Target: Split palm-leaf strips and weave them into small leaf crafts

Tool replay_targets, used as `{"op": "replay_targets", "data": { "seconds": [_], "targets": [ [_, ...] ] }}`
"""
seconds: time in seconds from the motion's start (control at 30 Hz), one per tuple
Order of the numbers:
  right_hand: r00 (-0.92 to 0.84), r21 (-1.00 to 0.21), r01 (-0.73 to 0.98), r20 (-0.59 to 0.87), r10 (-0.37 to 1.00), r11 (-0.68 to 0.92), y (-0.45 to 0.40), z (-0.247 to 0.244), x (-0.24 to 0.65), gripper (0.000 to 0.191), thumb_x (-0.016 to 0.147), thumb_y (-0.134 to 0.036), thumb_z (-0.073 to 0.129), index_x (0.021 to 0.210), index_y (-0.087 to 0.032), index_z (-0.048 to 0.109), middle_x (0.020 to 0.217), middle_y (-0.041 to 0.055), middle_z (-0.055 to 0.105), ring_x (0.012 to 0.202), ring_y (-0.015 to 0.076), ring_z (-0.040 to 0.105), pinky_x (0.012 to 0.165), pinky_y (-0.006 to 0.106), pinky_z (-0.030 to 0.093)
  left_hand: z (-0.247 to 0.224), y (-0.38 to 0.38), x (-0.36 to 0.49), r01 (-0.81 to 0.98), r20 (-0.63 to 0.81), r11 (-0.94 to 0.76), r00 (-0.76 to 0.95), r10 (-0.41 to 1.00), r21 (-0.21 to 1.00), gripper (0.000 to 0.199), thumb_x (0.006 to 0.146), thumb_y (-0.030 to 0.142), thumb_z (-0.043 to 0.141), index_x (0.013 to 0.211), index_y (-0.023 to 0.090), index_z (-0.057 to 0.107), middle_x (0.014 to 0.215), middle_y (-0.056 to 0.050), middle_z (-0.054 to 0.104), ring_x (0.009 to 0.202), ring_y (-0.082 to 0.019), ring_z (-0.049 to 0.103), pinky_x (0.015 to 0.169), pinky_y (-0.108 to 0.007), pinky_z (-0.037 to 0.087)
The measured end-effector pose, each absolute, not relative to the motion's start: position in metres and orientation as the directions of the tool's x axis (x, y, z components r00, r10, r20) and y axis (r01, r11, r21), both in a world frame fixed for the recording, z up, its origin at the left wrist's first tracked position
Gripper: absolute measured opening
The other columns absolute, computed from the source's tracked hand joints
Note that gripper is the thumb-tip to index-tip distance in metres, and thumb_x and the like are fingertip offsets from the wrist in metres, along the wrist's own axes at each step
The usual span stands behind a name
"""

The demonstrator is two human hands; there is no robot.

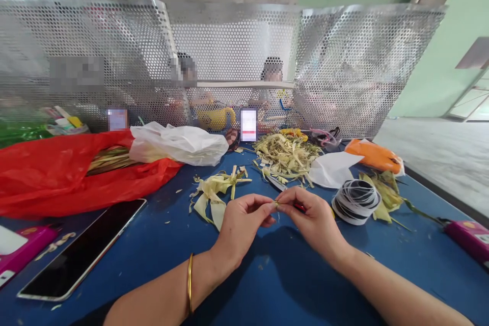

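Note:
At the middle of the blue table my left hand [244,221] and my right hand [315,221] meet fingertip to fingertip. Both pinch a tiny pale-green piece [276,205], perhaps husk; the fingers cover most of it. A red and black part [299,207] shows beneath my right fingers, and a grey blade [275,182] sticks out just beyond; whether they are one tool, and whether I hold it, I cannot tell. Just past my left hand lie loose pale husk leaves [216,196]. Right of my right hand stands a spool of black and white cord [356,201].
A heap of husk scraps [288,153] lies farther back, beside a white sheet [336,169] and an orange packet [376,155]. On the left are a red plastic bag [57,173] and a dark phone [86,249]. A perforated metal screen [237,41] borders the far edge; people sit behind it.

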State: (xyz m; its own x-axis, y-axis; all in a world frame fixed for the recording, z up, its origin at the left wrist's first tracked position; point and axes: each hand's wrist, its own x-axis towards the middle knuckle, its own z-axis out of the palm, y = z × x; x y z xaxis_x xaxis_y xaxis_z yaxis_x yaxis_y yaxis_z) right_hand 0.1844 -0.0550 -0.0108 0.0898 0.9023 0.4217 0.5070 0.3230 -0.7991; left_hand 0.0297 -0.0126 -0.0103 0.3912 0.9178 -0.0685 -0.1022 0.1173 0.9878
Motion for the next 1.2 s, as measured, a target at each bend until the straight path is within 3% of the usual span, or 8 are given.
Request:
{"op": "replay_targets", "data": {
  "seconds": [0.13, 0.3, 0.37, 0.5, 0.63, 1.03, 1.2],
  "targets": [
    [0.132, -0.849, 0.480, 0.319, 0.939, 0.221, -0.056, -0.009, 0.183, 0.005, 0.081, -0.024, 0.064, 0.078, -0.019, 0.062, 0.067, -0.0014, 0.063, 0.062, 0.0135, 0.056, 0.058, 0.024, 0.043, -0.009, -0.011, 0.028, -0.017, 0.026, -0.020, 0.397, 0.917, 1.000, 0.012, 0.072, 0.028, 0.072, 0.077, 0.017, 0.072, 0.069, -0.001, 0.071, 0.060, -0.013, 0.065, 0.061, -0.022, 0.052],
    [0.094, -0.817, 0.533, 0.314, 0.945, 0.219, -0.058, -0.007, 0.184, 0.003, 0.082, -0.020, 0.060, 0.080, -0.021, 0.061, 0.069, -0.0013, 0.064, 0.064, 0.0142, 0.058, 0.061, 0.024, 0.043, -0.004, -0.009, 0.027, 0.041, 0.055, -0.078, 0.392, 0.918, 0.996, 0.010, 0.074, 0.028, 0.070, 0.076, 0.018, 0.073, 0.068, -0.001, 0.071, 0.060, -0.014, 0.065, 0.061, -0.022, 0.052],
    [0.077, -0.777, 0.578, 0.358, 0.931, 0.251, -0.058, -0.009, 0.184, 0.004, 0.083, -0.020, 0.059, 0.085, -0.022, 0.062, 0.074, -0.0007, 0.066, 0.069, 0.0149, 0.060, 0.064, 0.025, 0.045, -0.003, -0.010, 0.028, 0.028, 0.013, -0.025, 0.385, 0.923, 0.999, 0.010, 0.072, 0.027, 0.071, 0.074, 0.018, 0.072, 0.066, 0.000, 0.070, 0.058, -0.014, 0.065, 0.060, -0.022, 0.052],
    [0.041, -0.734, 0.598, 0.431, 0.902, 0.323, -0.058, -0.011, 0.185, 0.026, 0.084, -0.018, 0.058, 0.110, -0.024, 0.057, 0.087, -0.0001, 0.071, 0.079, 0.0159, 0.066, 0.075, 0.027, 0.049, -0.003, -0.010, 0.030, -0.048, -0.135, 0.165, 0.384, 0.913, 0.985, 0.011, 0.068, 0.026, 0.072, 0.069, 0.016, 0.068, 0.060, 0.001, 0.066, 0.053, -0.012, 0.062, 0.056, -0.021, 0.050],
    [0.040, -0.670, 0.663, 0.478, 0.877, 0.335, -0.059, -0.008, 0.185, 0.016, 0.084, -0.016, 0.056, 0.097, -0.023, 0.061, 0.086, 0.0014, 0.073, 0.082, 0.0175, 0.069, 0.074, 0.027, 0.050, -0.003, -0.013, 0.030, -0.085, -0.187, 0.243, 0.416, 0.890, 0.966, 0.019, 0.068, 0.032, 0.073, 0.073, 0.014, 0.068, 0.066, -0.002, 0.069, 0.055, -0.011, 0.062, 0.058, -0.021, 0.049],
    [0.117, -0.933, 0.321, 0.208, 0.971, 0.161, -0.055, -0.007, 0.185, 0.014, 0.077, -0.025, 0.064, 0.091, -0.020, 0.061, 0.074, 0.0000, 0.069, 0.069, 0.0163, 0.066, 0.066, 0.027, 0.050, -0.006, -0.012, 0.026, 0.111, 0.064, -0.127, 0.451, 0.890, 0.986, 0.019, 0.080, 0.034, 0.061, 0.072, 0.017, 0.065, 0.066, -0.001, 0.065, 0.062, -0.015, 0.062, 0.060, -0.024, 0.048],
    [0.046, -0.981, 0.180, 0.078, 0.996, 0.068, -0.050, -0.010, 0.189, 0.025, 0.074, -0.032, 0.069, 0.094, -0.018, 0.064, 0.085, 0.0027, 0.070, 0.076, 0.0171, 0.065, 0.070, 0.029, 0.051, -0.006, -0.011, 0.025, 0.205, 0.133, -0.247, 0.448, 0.884, 0.947, 0.017, 0.083, 0.029, 0.058, 0.072, 0.018, 0.064, 0.066, -0.001, 0.064, 0.063, -0.015, 0.061, 0.062, -0.023, 0.045]
  ]
}}
